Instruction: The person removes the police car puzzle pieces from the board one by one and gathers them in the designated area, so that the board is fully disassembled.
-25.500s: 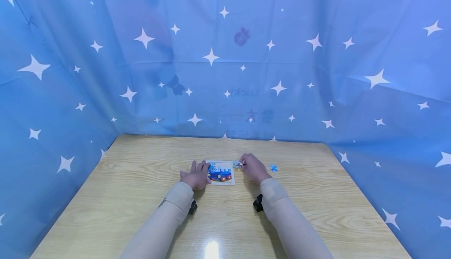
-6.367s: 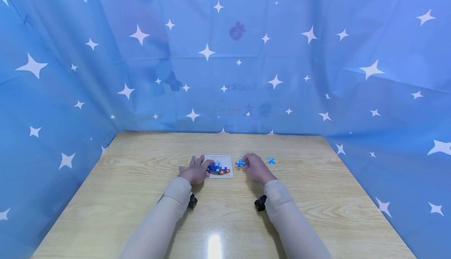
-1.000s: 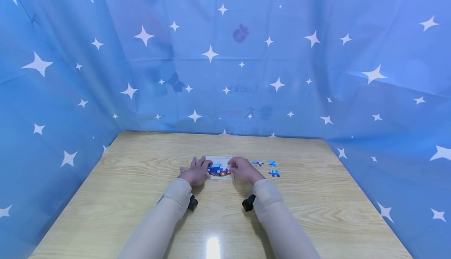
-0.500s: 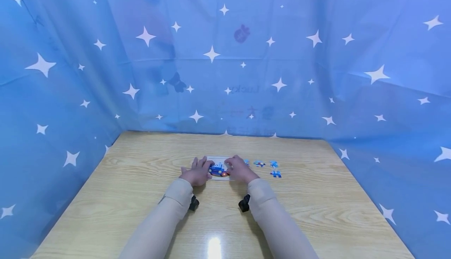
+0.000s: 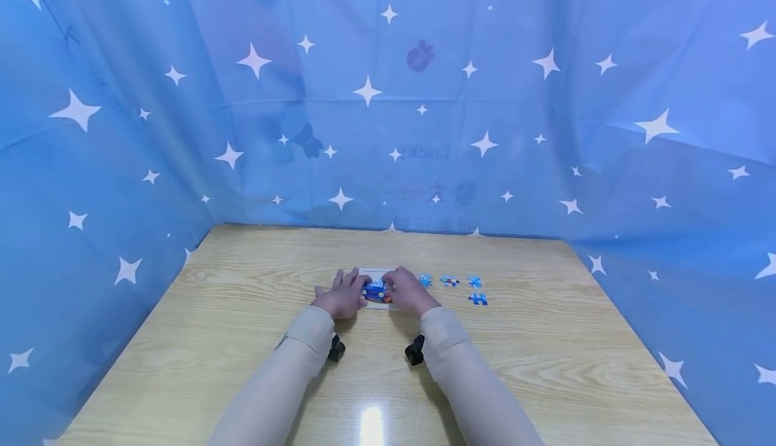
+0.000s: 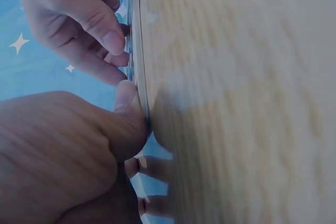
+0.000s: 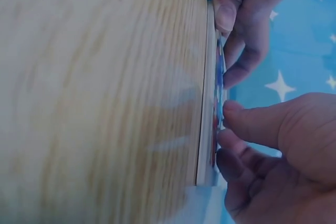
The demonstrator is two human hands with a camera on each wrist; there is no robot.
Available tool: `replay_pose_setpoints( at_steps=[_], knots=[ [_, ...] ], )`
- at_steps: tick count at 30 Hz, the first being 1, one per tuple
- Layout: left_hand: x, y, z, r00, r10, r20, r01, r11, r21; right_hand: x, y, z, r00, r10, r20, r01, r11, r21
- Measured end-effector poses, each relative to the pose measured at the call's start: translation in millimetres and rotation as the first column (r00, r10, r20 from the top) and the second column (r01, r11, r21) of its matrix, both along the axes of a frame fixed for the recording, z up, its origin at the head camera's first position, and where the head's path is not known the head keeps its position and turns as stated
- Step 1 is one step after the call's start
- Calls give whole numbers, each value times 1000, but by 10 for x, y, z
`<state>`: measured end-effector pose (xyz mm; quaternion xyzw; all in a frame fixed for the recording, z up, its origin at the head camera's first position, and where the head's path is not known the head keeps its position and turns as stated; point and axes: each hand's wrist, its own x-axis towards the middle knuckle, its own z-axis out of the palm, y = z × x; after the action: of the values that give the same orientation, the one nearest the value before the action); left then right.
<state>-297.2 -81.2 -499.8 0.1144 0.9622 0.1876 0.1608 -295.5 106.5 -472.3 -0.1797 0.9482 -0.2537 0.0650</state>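
A jigsaw puzzle board (image 5: 378, 308) with a pale border and a blue train picture (image 5: 374, 290) lies flat on the table, seen edge-on in both wrist views. My left hand (image 5: 344, 295) grips its left side, thumb against the board's edge and fingers curled over the top. Above the board's right part is my right hand (image 5: 407, 291), covering much of the picture. In the right wrist view, the right thumb (image 7: 239, 119) and fingertips stand a little apart at the puzzle's surface, with no loose piece visible between them. Several loose jigsaw pieces (image 5: 450, 281) lie to the board's right.
The wooden table (image 5: 254, 365) extends around the board on every side. A blue curtain (image 5: 388, 109) with white stars hangs behind it and along both sides. Small black wrist cameras (image 5: 415, 350) sit under the sleeves.
Several loose pieces now lie right of the board, where one or two lay before. In the last second my right hand has moved left over the picture. My left hand keeps its place.
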Motion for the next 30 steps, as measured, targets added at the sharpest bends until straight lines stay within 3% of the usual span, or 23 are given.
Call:
replay_pose_setpoints(
  at_steps=[5,15,19,24,30],
  knots=[
    [1,2,-1,1000,-5,-15,5,1000,-2,-1,-17,10,1000,-23,-8,23,1000,8],
    [111,22,161,1000,-9,15,9,1000,-17,15,-23,11,1000,-18,6,18,1000,-14],
    [139,15,171,1000,-7,14,7,1000,-17,5,-34,15,1000,-5,15,5,1000,-13],
    [191,8,262,1000,-18,-9,18,1000,-9,-5,-41,26,1000,9,6,-9,1000,-22],
    [127,15,200,1000,-15,0,15,999,-35,-30,-36,0,1000,-3,-14,2,999,-40]
  ],
)
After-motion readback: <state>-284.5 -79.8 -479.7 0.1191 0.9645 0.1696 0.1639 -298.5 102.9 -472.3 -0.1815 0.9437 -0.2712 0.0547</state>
